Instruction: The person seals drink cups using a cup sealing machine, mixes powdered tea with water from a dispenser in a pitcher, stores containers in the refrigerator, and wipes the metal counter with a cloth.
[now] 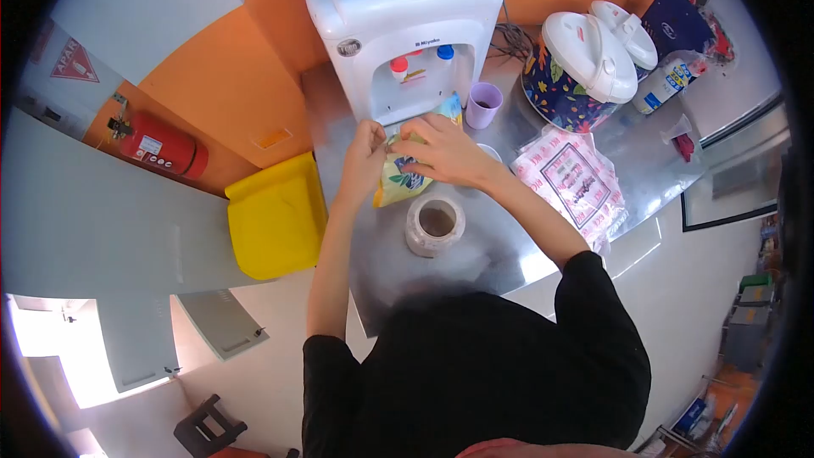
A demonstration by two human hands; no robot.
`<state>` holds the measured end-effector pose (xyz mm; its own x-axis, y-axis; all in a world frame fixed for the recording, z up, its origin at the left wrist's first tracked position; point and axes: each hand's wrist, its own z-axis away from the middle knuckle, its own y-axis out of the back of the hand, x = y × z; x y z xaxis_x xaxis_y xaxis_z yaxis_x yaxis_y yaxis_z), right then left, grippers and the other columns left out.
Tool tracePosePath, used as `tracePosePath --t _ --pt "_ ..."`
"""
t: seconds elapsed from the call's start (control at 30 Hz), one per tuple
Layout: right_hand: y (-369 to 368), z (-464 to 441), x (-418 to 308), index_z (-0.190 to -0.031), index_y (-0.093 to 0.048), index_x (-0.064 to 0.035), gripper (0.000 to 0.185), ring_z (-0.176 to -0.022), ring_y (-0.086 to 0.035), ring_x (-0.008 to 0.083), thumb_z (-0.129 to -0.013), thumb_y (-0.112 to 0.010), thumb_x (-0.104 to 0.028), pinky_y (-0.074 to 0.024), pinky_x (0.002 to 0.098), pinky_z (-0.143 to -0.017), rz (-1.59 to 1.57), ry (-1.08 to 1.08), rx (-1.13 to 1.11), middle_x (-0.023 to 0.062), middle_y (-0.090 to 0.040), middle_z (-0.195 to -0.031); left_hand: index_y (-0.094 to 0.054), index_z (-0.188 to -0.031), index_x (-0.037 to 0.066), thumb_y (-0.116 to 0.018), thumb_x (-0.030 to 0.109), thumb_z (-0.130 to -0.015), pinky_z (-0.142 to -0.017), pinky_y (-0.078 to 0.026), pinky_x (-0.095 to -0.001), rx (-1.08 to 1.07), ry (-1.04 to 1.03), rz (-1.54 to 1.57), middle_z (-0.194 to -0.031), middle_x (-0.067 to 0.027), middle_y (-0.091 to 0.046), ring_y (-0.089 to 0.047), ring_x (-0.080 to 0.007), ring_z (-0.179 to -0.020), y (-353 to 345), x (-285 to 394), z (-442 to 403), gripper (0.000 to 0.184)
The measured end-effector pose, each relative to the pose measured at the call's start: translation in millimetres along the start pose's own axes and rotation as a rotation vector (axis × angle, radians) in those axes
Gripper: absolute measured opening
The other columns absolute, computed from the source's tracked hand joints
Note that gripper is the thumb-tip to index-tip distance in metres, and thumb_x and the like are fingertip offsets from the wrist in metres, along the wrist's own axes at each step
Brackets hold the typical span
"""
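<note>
My left hand (pixel 366 151) pinches the upper left edge of a yellow packet (pixel 398 190) with green leaf print. My right hand (pixel 445 153) is closed on the packet's top, its fingers bent over the front. What lies under those fingers is hidden. Just below the packet stands an open, pale jar (pixel 435 227), upright, with something brownish inside. Behind my right hand is a purple cup (pixel 483 107) with dark contents. Part of a white round rim (pixel 490 153) shows beside my right wrist.
A white water dispenser (pixel 407 25) stands at the back of the metal table (pixel 390 280). To the right are a patterned rice cooker (pixel 577 76), a pink-printed plastic bag (pixel 577 182) and a white-blue bottle (pixel 666 86). A yellow bin (pixel 278 219) and red fire extinguisher (pixel 161 148) are left.
</note>
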<state>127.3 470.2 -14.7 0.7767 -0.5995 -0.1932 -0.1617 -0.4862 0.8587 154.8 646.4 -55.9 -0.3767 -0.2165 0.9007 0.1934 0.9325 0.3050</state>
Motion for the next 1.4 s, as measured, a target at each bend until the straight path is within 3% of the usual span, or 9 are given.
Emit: tracePosePath --t 0.33,0.43,0.53,0.7,0.9,1.0,1.1,1.13,1.4 --pt "3.2 -53.8 -20.2 -0.081 -0.053 -0.0126 0.02 -0.076 -0.046 0.0187 -0.068 -0.063 -0.024 -0.0374 0.0321 -0.069 -0.076 0.144 -0.032 0.0004 -0.045 -0.08 -0.035 -0.087 0.008 -0.044 -0.01 -0.073 -0.056 -0.034 -0.0181 0.083 0.197 0.319 -0.068 -0.0006 -0.044 -0.043 -0.0042 -0.063 35.1 33.6 31.7 0.024" --pt "-3.4 -60.1 -18.4 -0.076 -0.053 -0.0131 0.012 -0.071 -0.046 0.0167 -0.068 -0.061 -0.018 -0.0375 0.0306 -0.069 -0.007 0.447 0.068 -0.0013 -0.044 -0.075 -0.036 -0.086 0.008 -0.045 -0.008 -0.074 -0.053 -0.034 -0.0182 0.15 0.228 0.358 -0.065 -0.0004 -0.045 -0.043 -0.0042 -0.06 39.3 23.0 42.2 0.022" --pt "-1.1 -69.4 -28.4 -0.074 -0.053 -0.0141 0.012 -0.067 -0.046 0.0157 -0.064 -0.059 -0.012 -0.0376 0.0292 -0.069 -0.162 0.364 0.032 -0.0013 -0.043 -0.072 -0.037 -0.084 0.008 -0.046 -0.007 -0.074 -0.051 -0.034 -0.0185 0.172 0.281 0.407 -0.064 -0.0004 -0.045 -0.044 -0.0045 -0.058 45.7 27.9 52.7 0.02" --pt "-22.6 -71.2 -20.7 -0.074 -0.054 -0.0131 0.008 -0.064 -0.046 0.0157 -0.068 -0.059 -0.014 -0.0369 0.0288 -0.065 -0.13 0.56 0.184 -0.0014 -0.044 -0.068 -0.038 -0.081 0.008 -0.045 -0.007 -0.073 -0.052 -0.036 -0.0187 0.209 0.408 0.539 -0.063 0.0 -0.045 -0.046 -0.0054 -0.059 57.8 31.6 50.7 0.019" --pt "-17.8 -74.4 -33.9 -0.078 -0.054 -0.0126 0.014 -0.065 -0.05 0.0169 -0.073 -0.057 -0.026 -0.0367 0.0296 -0.064 -0.103 0.499 -0.104 -0.0006 -0.049 -0.068 -0.038 -0.079 0.008 -0.046 -0.005 -0.072 -0.05 -0.035 -0.0193 0.29 0.374 0.511 -0.06 0.0006 -0.045 -0.045 -0.0062 -0.056 57.8 15.6 56.0 0.017" --pt "-21.7 -68.3 -34.4 -0.079 -0.053 -0.0125 0.018 -0.065 -0.052 0.0182 -0.073 -0.056 -0.029 -0.0377 0.0299 -0.065 0.007 0.484 -0.234 0.001 -0.052 -0.066 -0.039 -0.078 0.007 -0.047 -0.003 -0.072 -0.046 -0.034 -0.0217 0.195 0.416 0.108 -0.055 -0.0015 -0.044 -0.043 -0.0069 -0.051 58.7 13.9 62.6 0.015" --pt "-28.2 -58.9 -35.1 -0.08 -0.053 -0.0122 0.017 -0.064 -0.053 0.0193 -0.072 -0.056 -0.027 -0.0387 0.0303 -0.065 0.025 0.488 -0.335 0.0021 -0.052 -0.063 -0.039 -0.078 0.006 -0.047 -0.002 -0.072 -0.042 -0.032 -0.0244 0.187 0.259 -0.207 -0.051 -0.0048 -0.042 -0.041 -0.0083 -0.046 51.5 26.7 67.8 0.013" --pt "-29.6 -54.8 -33.5 -0.08 -0.054 -0.0122 0.016 -0.063 -0.053 0.0195 -0.071 -0.056 -0.026 -0.0391 0.0303 -0.065 0.021 0.494 -0.369 0.0024 -0.052 -0.062 -0.039 -0.078 0.006 -0.048 -0.001 -0.072 -0.041 -0.032 -0.0248 0.178 0.279 -0.18 -0.051 -0.0056 -0.042 -0.04 -0.0089 -0.045 49.8 31.3 69.4 0.013" --pt "-22.6 -40.4 -18.5 -0.073 -0.053 -0.0094 0.017 -0.062 -0.054 0.0207 -0.068 -0.059 -0.025 -0.0398 0.031 -0.064 0.007 0.489 -0.255 0.0049 -0.053 -0.06 -0.038 -0.079 0.005 -0.05 0.001 -0.073 -0.043 -0.033 -0.0258 0.176 0.289 -0.122 -0.052 -0.0056 -0.041 -0.039 -0.0108 -0.044 34.1 35.1 71.3 0.014"
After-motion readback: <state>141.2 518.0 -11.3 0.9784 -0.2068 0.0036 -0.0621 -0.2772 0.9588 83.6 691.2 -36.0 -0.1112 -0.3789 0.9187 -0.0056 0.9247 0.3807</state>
